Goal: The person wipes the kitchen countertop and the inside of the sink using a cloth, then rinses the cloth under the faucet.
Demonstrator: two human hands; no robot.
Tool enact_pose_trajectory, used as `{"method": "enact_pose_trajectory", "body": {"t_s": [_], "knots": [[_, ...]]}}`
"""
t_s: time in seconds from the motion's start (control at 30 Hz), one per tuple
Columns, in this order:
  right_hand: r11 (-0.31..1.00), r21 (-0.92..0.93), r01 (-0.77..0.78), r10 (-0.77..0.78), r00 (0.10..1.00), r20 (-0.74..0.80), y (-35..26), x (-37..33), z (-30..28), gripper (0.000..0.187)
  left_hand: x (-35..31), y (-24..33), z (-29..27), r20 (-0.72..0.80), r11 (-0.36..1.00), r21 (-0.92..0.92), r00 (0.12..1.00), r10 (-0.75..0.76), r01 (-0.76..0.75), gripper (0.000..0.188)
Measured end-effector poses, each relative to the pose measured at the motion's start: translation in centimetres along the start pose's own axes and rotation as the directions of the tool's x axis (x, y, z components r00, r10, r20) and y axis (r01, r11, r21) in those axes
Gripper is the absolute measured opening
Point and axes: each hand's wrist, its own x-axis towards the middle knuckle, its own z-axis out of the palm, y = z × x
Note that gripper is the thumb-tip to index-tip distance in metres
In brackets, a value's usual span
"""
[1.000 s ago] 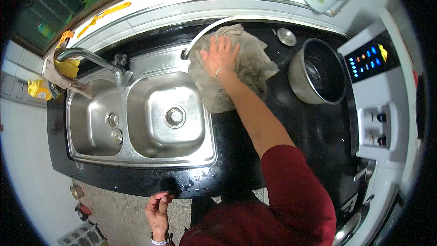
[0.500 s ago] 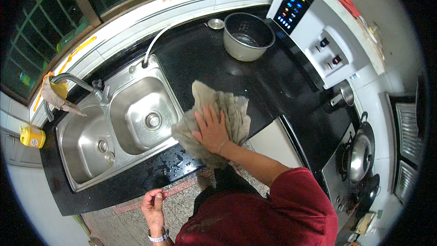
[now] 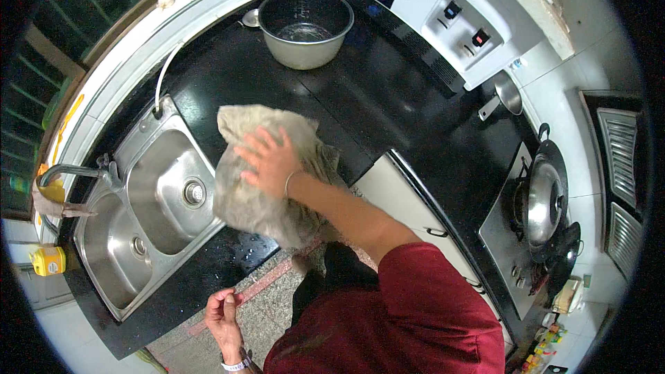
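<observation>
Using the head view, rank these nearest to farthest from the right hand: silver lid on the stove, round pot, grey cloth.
1. Grey cloth: directly under the right hand.
2. Round pot: ahead, beyond the cloth.
3. Silver lid: far right, on the stove.

The head view looks down from above the person's own dark red short-sleeved shirt point(image 3: 388, 312), through the left of two side-by-side fisheye lenses. It faces across the glossy black stone-like worktop point(image 3: 443, 145), near enough that the shirt fills the lower middle, wide enough to take in the double-bowl stainless-steel sink point(image 3: 159, 197) at left and the domed silver metal lid point(image 3: 542, 208) at right. Straight edges bow toward the dark, round rim.
</observation>
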Motion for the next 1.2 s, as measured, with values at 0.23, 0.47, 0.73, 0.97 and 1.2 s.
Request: {"method": "enact_pose_trajectory", "body": {"t_s": [0.23, 0.47, 0.73, 0.97, 1.2], "knots": [[0.863, -0.378, -0.334, 0.377, 0.925, 0.042, 19.4, -0.5, -9.0, 0.052, -0.3, 0.0, 4.8, 0.035, 1.000, 0.000, 0.999, 0.010, -0.010, 0.010], [0.519, -0.553, -0.652, 0.785, 0.619, 0.008, 31.4, -10.2, -15.8, 0.062, -2.8, 0.1, 6.1, 0.039, 0.999, 0.028, 0.999, -0.035, 0.034, 0.013], [0.743, -0.618, -0.256, 0.404, 0.908, 0.109, 20.9, -11.7, -8.4, 0.063, -6.1, -5.7, 3.1, -0.004, 0.985, -0.141, 0.995, -0.100, 0.099, 0.010], [0.887, -0.453, 0.090, 0.083, 0.933, 0.349, -4.6, -8.5, -3.7, 0.075, -7.7, -9.2, -4.5, -0.080, 0.975, -0.220, 0.995, -0.060, 0.041, 0.012], [0.923, -0.013, 0.384, -0.341, 0.836, 0.430, -26.8, -6.6, 3.1, 0.078, -12.6, -13.8, -14.1, -0.315, 0.937, -0.342, 0.931, -0.186, 0.072, 0.012]]}}
